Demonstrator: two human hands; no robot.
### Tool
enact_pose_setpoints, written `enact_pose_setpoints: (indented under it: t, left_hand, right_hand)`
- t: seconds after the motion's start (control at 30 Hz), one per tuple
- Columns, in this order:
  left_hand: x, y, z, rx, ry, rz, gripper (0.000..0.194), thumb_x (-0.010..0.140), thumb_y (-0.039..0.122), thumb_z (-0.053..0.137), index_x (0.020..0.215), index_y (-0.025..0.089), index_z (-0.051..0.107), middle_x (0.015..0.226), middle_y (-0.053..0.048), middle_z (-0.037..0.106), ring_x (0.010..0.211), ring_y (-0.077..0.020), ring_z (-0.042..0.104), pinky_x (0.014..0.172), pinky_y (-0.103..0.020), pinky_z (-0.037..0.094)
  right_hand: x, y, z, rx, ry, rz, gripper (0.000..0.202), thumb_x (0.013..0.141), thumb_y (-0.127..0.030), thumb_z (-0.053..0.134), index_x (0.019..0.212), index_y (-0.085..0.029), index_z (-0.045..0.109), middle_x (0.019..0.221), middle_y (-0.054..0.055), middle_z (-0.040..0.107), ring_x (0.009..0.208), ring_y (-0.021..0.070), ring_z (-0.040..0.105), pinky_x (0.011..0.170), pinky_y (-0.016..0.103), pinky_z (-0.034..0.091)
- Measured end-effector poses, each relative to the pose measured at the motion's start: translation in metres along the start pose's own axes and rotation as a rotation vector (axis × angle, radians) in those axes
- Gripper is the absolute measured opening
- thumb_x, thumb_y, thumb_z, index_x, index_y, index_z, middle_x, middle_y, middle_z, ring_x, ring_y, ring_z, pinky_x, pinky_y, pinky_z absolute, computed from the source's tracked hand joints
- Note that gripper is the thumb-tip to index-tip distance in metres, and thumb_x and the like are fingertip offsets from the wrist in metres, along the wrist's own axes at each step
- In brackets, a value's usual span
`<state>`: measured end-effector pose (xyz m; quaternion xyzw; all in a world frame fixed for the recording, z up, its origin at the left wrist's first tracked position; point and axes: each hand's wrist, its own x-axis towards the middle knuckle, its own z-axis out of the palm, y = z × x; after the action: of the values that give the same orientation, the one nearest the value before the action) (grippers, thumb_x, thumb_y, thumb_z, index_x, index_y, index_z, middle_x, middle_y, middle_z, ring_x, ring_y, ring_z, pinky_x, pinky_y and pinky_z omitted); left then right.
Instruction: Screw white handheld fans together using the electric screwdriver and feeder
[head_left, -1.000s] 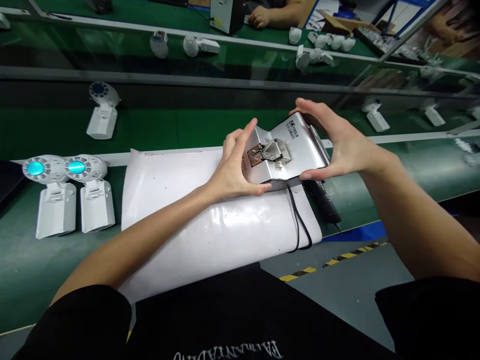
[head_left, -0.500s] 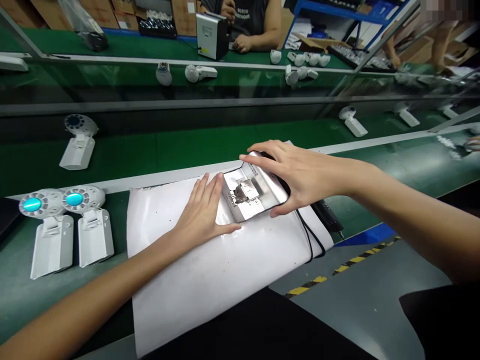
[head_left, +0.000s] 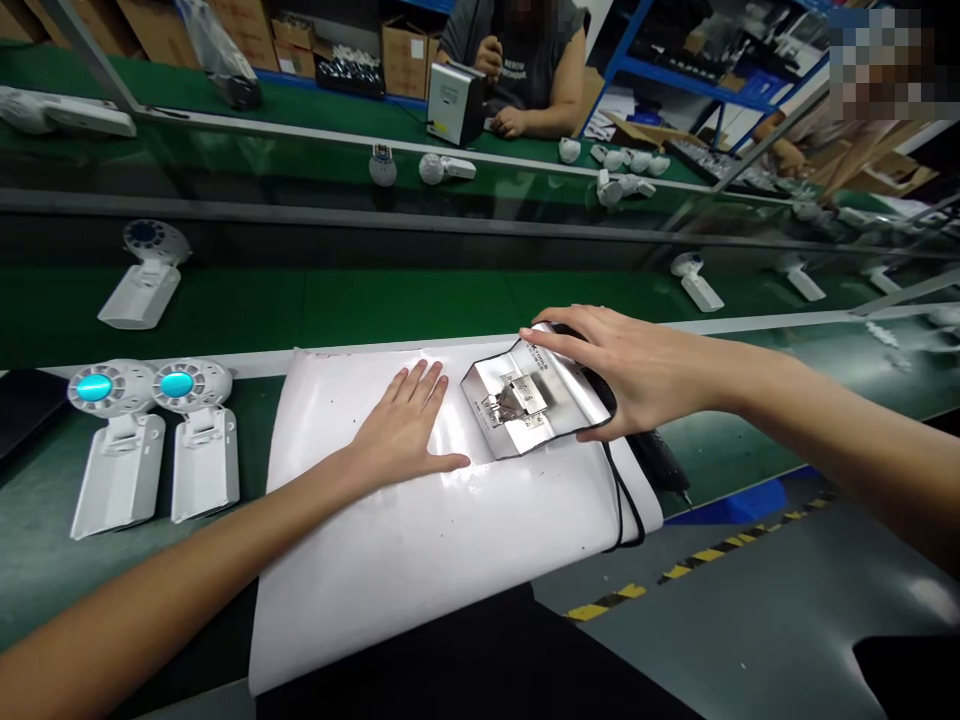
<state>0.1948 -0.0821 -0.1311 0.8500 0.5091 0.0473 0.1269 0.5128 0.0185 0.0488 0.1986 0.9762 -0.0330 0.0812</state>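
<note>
A shiny silver metal tray [head_left: 487,435] with black edging and printed lettering lies on a white sheet [head_left: 360,590]. Several small metal parts [head_left: 527,394] sit clustered inside it. My right hand [head_left: 622,365] grips the tray by its right side, with the thumb at the near edge and the fingers over the far edge. My left hand [head_left: 401,425] rests with fingers spread on the sheet, left of the tray and apart from it. A black screwdriver-like tool [head_left: 660,465] with a black cord [head_left: 616,500] is partly hidden beyond my right hand.
Two white handheld fans [head_left: 120,440] with blue centres lie at the left on the green bench. Another white fan [head_left: 146,275] lies on the green belt behind, with several more farther right. Across the line, a person [head_left: 525,90] sits by a grey box-shaped device [head_left: 454,103].
My left hand has come away from the tray's left edge and lies flat on the sheet. The tray has shifted right with my right hand. The camera view has also moved.
</note>
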Motion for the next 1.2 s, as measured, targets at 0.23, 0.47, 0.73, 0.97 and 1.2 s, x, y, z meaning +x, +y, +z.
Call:
enact_pose_setpoints:
  t: [0.23, 0.47, 0.73, 0.97, 1.2]
  left_hand:
    - [-0.001, -0.005, 0.008, -0.050, 0.094, 0.033, 0.130, 0.090, 0.098, 0.054, 0.177, 0.006, 0.028, 0.187, -0.023, 0.016, 0.175, -0.0438, 0.010, 0.143, -0.064, 0.013]
    - [-0.004, -0.007, 0.017, -0.039, 0.193, 0.060, 0.125, 0.093, 0.096, 0.051, 0.178, 0.009, 0.027, 0.186, -0.022, 0.021, 0.174, -0.0446, 0.019, 0.142, -0.064, 0.018]
    - [-0.007, -0.009, 0.019, 0.043, 0.238, 0.093, 0.120, 0.097, 0.092, 0.050, 0.178, 0.008, 0.025, 0.185, -0.022, 0.024, 0.173, -0.0444, 0.024, 0.140, -0.065, 0.027]
    - [-0.010, -0.013, 0.024, 0.106, 0.287, 0.131, 0.121, 0.098, 0.089, 0.054, 0.182, 0.017, 0.008, 0.186, -0.019, 0.022, 0.170, -0.0462, 0.029, 0.134, -0.066, 0.038]
    - [-0.011, -0.014, 0.020, 0.156, 0.263, 0.129, 0.121, 0.097, 0.089, 0.054, 0.183, 0.020, 0.003, 0.186, -0.018, 0.024, 0.168, -0.0469, 0.034, 0.130, -0.068, 0.043]
  right_hand:
    - [-0.002, 0.003, 0.000, 0.069, 0.024, 0.002, 0.127, 0.077, -0.081, 0.082, 0.179, -0.031, 0.025, 0.172, 0.021, 0.044, 0.149, 0.0504, 0.053, 0.120, 0.073, 0.049]
    - [-0.005, 0.007, 0.006, 0.052, 0.004, 0.069, 0.134, 0.079, -0.078, 0.082, 0.181, -0.027, 0.012, 0.176, 0.026, 0.035, 0.158, 0.0513, 0.044, 0.122, 0.074, 0.045]
    - [-0.031, 0.019, -0.011, 0.331, 0.109, 0.159, 0.124, 0.083, -0.085, 0.076, 0.180, -0.037, 0.015, 0.184, 0.014, 0.031, 0.166, 0.0452, 0.036, 0.131, 0.069, 0.039]
    - [-0.126, 0.025, 0.084, 0.517, 0.844, 1.142, 0.069, 0.103, -0.067, 0.061, 0.159, -0.028, 0.056, 0.140, 0.014, 0.074, 0.132, 0.0344, 0.070, 0.115, 0.060, 0.058]
    - [-0.113, -0.034, 0.173, 0.441, 0.431, 1.377, 0.073, 0.105, -0.073, 0.047, 0.163, -0.029, 0.050, 0.148, 0.016, 0.067, 0.127, 0.0382, 0.070, 0.091, 0.050, 0.065]
